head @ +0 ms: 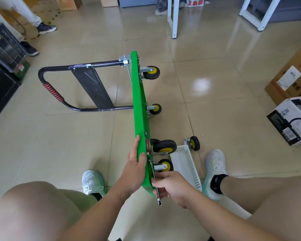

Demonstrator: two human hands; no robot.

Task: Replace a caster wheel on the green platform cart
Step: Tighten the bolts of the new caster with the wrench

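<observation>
The green platform cart stands on its side on the tiled floor, its black handle lying out to the left. Several black casters with yellow hubs stick out to the right, the nearest one just above my right hand. My left hand grips the deck's near edge, fingers straight along the top face and thumb over the edge. My right hand holds a metal wrench against the underside by the nearest caster. A loose caster lies on the floor to the right.
A white perforated basket lies between my feet and the cart. Cardboard boxes stand at the right, a black crate at the left, white table legs at the back. Another person's feet are at top left.
</observation>
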